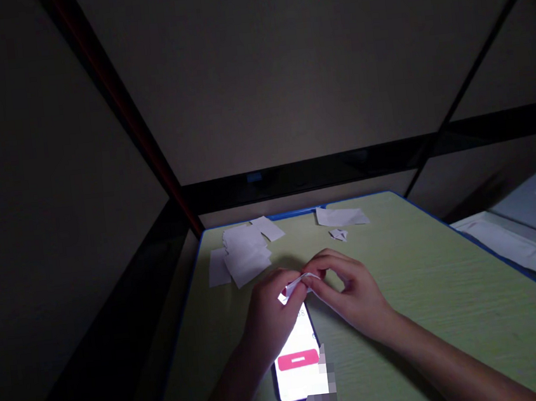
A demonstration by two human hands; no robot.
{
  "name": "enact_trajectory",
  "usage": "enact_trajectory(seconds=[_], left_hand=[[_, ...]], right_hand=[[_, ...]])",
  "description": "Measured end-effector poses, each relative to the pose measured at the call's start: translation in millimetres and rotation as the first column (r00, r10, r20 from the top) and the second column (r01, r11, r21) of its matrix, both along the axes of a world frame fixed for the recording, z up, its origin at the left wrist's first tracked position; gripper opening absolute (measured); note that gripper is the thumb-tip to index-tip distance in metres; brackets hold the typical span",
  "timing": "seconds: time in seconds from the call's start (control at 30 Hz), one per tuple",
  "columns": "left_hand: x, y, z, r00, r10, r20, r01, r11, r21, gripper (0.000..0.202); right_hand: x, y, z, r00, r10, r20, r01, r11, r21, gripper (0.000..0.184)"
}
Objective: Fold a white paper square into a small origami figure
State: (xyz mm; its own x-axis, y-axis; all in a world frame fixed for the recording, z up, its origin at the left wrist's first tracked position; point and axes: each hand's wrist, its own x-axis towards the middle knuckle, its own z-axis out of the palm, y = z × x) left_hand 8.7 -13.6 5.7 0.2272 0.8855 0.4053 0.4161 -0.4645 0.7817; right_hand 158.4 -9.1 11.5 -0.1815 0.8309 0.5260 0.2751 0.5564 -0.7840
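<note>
White paper (293, 284) between fingers (326, 292)

Dim light falls on my pale green, blue-edged desk (422, 261) before a grayish wall (273, 66) crossed by a black band (229, 194); a dark red strip (116, 101), possibly trim, slants down at left.

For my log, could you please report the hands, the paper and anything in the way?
Left hand and right hand pinching white paper. Paper bent, not flat. Lit phone lying below hands; no visible obstruction.
</note>
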Motion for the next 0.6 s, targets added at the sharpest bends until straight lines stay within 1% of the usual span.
enact_trajectory(seconds=[0.13, 0.23, 0.4, 0.6], left_hand=[[-1.0, 0.7, 1.2, 1.000, -0.006, 0.020, 0.004, 0.995, 0.095, 0.007], [-1.7, 1.1, 0.1, 1.000, -0.001, 0.030, -0.003, 0.990, 0.139, 0.005], [-1.9, 0.8, -1.4, 1.000, 0.011, 0.019, -0.014, 0.988, 0.154, 0.002], [-1.3, 0.4, 1.5, 1.000, 0.018, -0.004, -0.018, 0.992, 0.123, 0.008]], right_hand=[[0.9, -1.4, 1.0, 0.999, -0.006, -0.033, 0.008, 0.998, 0.064, 0.007], [1.2, -2.0, 2.0, 0.999, -0.001, -0.042, 0.005, 0.995, 0.097, 0.010], [2.0, -3.0, 3.2, 0.999, 0.006, -0.042, -0.001, 0.994, 0.111, 0.011], [3.4, -3.8, 3.3, 1.000, 0.015, -0.026, -0.014, 0.998, 0.060, 0.009]])
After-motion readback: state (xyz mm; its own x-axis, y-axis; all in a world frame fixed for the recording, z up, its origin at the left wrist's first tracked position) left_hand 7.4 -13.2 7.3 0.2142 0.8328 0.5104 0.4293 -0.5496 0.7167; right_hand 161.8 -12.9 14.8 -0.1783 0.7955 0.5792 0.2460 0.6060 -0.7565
